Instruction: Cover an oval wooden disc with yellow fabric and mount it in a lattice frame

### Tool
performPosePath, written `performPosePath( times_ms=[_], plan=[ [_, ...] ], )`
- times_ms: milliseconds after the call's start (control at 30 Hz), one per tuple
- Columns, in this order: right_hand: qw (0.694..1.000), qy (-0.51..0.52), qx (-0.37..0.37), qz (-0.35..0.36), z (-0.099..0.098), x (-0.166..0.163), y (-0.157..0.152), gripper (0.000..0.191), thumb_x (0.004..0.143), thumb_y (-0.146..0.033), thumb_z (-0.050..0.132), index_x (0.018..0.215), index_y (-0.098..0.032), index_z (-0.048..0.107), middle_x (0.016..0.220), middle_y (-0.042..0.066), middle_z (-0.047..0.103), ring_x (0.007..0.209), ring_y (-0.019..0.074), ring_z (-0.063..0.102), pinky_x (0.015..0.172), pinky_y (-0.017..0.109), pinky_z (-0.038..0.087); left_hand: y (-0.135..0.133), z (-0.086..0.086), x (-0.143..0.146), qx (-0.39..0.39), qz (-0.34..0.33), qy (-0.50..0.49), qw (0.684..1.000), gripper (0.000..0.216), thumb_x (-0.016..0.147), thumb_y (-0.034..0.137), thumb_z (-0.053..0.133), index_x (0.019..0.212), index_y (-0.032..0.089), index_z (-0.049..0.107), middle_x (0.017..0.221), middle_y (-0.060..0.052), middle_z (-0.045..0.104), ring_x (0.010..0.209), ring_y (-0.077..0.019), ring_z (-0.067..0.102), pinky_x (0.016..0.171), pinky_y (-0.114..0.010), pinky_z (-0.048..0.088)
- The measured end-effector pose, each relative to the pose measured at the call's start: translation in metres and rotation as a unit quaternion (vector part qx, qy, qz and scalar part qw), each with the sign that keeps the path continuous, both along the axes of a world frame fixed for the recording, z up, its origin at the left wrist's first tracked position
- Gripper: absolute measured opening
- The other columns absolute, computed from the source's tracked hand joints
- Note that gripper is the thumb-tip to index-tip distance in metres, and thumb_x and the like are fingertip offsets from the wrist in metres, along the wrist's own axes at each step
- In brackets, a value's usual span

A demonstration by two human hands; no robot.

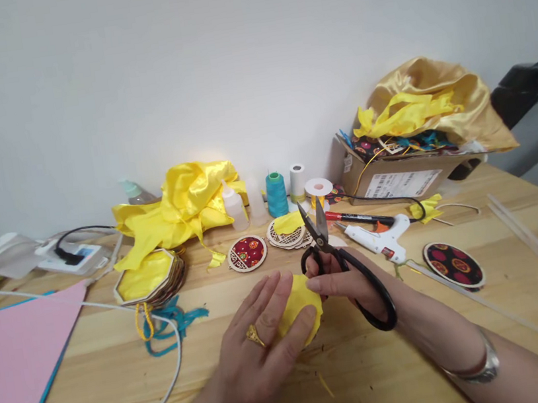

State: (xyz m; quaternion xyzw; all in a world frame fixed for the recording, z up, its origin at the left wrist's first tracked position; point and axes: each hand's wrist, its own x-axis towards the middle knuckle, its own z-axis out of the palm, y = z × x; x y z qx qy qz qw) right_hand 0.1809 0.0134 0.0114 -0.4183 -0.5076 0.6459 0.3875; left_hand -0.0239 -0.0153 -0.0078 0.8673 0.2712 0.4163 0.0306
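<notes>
yellow fabric piece (298, 307) under flat left hand (260, 349); right hand (345, 281) grips scissors (346, 267).

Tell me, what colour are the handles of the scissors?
Black. The scissors, in the right hand, show best in the head view.
</notes>
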Motion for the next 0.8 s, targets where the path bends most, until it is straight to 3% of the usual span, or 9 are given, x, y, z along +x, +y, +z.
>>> performPosePath(
  times_ms=[167,433,667,800],
  plan=[
    [0.999,-0.034,0.007,-0.02,0.0,0.0,0.0,0.018,0.068,-0.026,0.069,0.073,-0.018,0.053,0.067,-0.004,0.049,0.063,0.0107,0.044,0.057,0.023,0.032,0.0,0.003,-0.001,-0.006,-0.03,0.042,0.999,0.06,0.077,0.002,0.062,0.131,0.027,0.052,0.133,-0.008,0.057,0.134,-0.0281,0.037,0.111,-0.044,0.031],
    [0.998,-0.056,0.005,-0.017,0.007,-0.003,-0.001,0.02,0.064,-0.027,0.067,0.072,-0.018,0.051,0.067,-0.004,0.046,0.063,0.0109,0.041,0.058,0.024,0.03,-0.003,0.003,-0.003,-0.024,-0.05,0.075,0.996,0.065,0.078,0.0,0.058,0.136,0.027,0.045,0.122,-0.005,0.065,0.127,-0.0266,0.048,0.113,-0.05,0.027],
    [0.997,-0.075,0.012,-0.017,0.012,-0.003,-0.001,0.018,0.064,-0.025,0.065,0.072,-0.018,0.05,0.068,-0.004,0.046,0.065,0.0115,0.041,0.059,0.025,0.031,-0.001,0.002,-0.003,-0.15,-0.082,-0.003,0.985,0.065,0.076,-0.002,0.06,0.13,0.034,0.051,0.124,-0.004,0.064,0.122,-0.0273,0.053,0.113,-0.051,0.025],
    [0.997,-0.075,0.012,-0.013,0.012,-0.002,0.0,0.018,0.063,-0.025,0.064,0.072,-0.018,0.05,0.068,-0.004,0.045,0.065,0.0118,0.041,0.06,0.026,0.032,-0.001,0.002,-0.002,-0.164,-0.083,-0.004,0.983,0.064,0.076,-0.002,0.059,0.129,0.033,0.053,0.124,-0.005,0.063,0.123,-0.0277,0.052,0.113,-0.051,0.024]
  ],
)
